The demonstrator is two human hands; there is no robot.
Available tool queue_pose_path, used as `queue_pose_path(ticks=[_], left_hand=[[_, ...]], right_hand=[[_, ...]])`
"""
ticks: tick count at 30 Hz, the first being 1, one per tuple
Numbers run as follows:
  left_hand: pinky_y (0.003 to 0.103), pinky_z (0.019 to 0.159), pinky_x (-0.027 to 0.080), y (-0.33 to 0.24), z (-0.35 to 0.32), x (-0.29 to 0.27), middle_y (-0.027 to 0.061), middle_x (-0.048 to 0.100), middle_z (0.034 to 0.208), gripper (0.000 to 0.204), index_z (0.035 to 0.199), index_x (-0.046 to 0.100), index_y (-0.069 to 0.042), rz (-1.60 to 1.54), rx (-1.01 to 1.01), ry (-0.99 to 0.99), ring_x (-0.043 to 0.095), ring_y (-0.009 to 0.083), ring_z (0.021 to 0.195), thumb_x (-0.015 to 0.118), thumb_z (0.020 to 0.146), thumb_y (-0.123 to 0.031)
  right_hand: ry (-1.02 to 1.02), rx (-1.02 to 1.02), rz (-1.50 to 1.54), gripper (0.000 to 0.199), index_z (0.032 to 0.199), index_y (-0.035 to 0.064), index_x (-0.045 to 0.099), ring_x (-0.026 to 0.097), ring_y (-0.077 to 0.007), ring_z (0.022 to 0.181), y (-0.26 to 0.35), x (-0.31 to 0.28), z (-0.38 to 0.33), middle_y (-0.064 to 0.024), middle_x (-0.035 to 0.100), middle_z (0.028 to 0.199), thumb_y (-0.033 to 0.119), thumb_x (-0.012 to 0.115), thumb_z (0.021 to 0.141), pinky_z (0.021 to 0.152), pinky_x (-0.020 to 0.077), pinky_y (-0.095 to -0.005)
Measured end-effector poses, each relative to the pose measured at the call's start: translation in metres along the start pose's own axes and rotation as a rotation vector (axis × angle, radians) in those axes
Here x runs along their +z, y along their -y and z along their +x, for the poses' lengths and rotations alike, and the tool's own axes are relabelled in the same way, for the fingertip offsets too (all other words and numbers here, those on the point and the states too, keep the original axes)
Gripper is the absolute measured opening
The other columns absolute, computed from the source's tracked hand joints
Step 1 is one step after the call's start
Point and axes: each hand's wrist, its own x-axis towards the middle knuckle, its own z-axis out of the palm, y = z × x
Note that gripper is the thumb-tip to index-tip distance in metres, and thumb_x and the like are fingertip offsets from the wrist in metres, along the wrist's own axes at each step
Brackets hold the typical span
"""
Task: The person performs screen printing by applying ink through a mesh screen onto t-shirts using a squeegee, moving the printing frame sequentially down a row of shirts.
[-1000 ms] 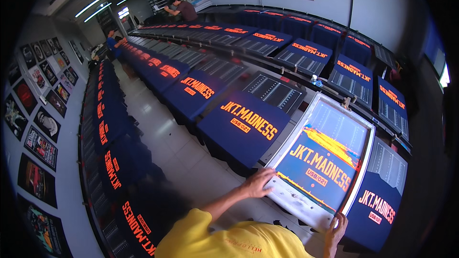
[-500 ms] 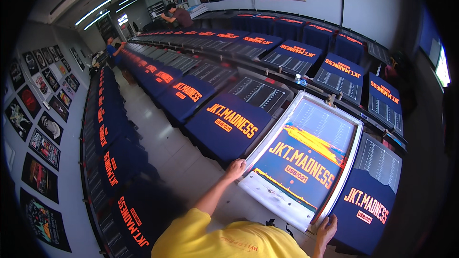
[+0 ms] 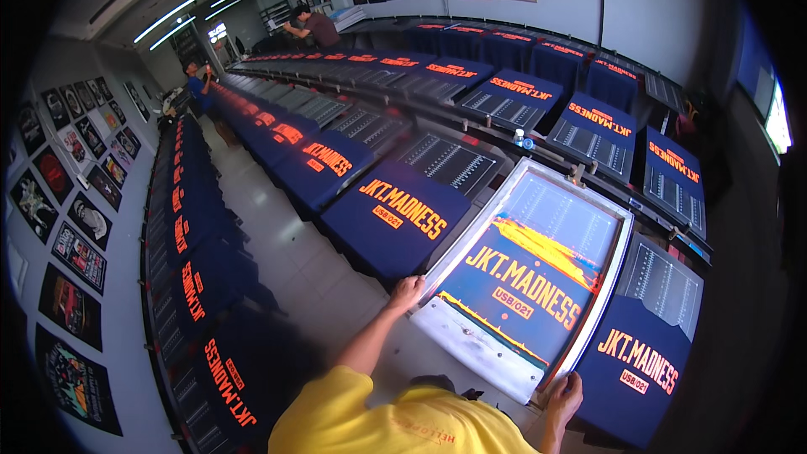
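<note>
Both my hands hold a silver-edged screen printing frame (image 3: 616, 248) over a dark blue shirt platen. My left hand (image 3: 407, 293) is closed on its left edge near the lower corner. My right hand (image 3: 565, 397) grips the near right corner, fingers partly hidden by the rail. Through the mesh show orange lettering and a smear of yellow-orange ink (image 3: 546, 248) across the upper part. A white board with bolts (image 3: 471, 338) lies across the near end of the frame, a dark green strip along its far edge.
Navy shirts with orange print, like this shirt (image 3: 395, 219) and that one (image 3: 639, 361), lie on long rows of platens. A small white-capped bottle (image 3: 521, 138) stands on the rail behind. Two people work far off. An aisle floor (image 3: 294, 261) runs on the left.
My hands stay on the frame, which sits slightly further left in the picture, as do the nearby shirts. The distant person in blue has raised an arm.
</note>
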Motion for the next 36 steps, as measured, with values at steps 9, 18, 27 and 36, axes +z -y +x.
queue_pose_path(ticks=[9, 18, 27, 36], left_hand=[[0.053, 0.091, 0.045, 0.015, 0.012, 0.006, 0.0311, 0.065, 0.101, 0.058, 0.097, 0.065, 0.004, -0.055, -0.011, 0.079, 0.059, 0.0469, 0.103, 0.036, 0.1, -0.047], [0.046, 0.075, 0.051, 0.001, 0.025, -0.002, 0.0256, 0.067, 0.09, 0.04, 0.092, 0.069, 0.002, -0.229, 0.124, 0.009, 0.065, 0.0428, 0.087, 0.055, 0.095, -0.035], [0.039, 0.065, 0.05, -0.006, 0.038, -0.011, 0.0214, 0.068, 0.077, 0.035, 0.091, 0.069, 0.004, -0.286, 0.106, 0.147, 0.069, 0.0234, 0.071, 0.062, 0.093, -0.03], [0.035, 0.06, 0.046, 0.0, 0.052, -0.028, 0.0161, 0.067, 0.069, 0.038, 0.09, 0.068, 0.007, -0.267, 0.129, 0.292, 0.059, 0.0132, 0.065, 0.064, 0.092, -0.031]], right_hand=[[-0.095, -0.002, -0.082, 0.029, 0.116, -0.0099, 0.06, 0.065, -0.0422, 0.101, -0.015, 0.022, 0.004, -0.0282, 0.067, 0.108, 0.007, 0.056, 0.093, 0.091, 0.0501, -0.0437], [-0.135, 0.105, -0.032, 0.026, 0.116, -0.0074, 0.06, 0.067, -0.0388, 0.099, -0.01, 0.03, 0.01, -0.0266, 0.068, 0.106, 0.004, 0.051, 0.095, 0.087, 0.05, -0.0417], [-0.213, 0.25, 0.107, 0.023, 0.114, -0.0055, 0.06, 0.066, -0.0326, 0.094, -0.029, 0.045, 0.009, -0.0224, 0.067, 0.102, 0.006, 0.051, 0.096, 0.085, 0.0496, -0.0386], [-0.269, 0.275, 0.061, 0.019, 0.111, -0.0033, 0.06, 0.067, -0.0387, 0.088, -0.003, 0.048, 0.012, -0.0241, 0.068, 0.093, 0.005, 0.05, 0.096, 0.078, 0.0505, -0.0421]])
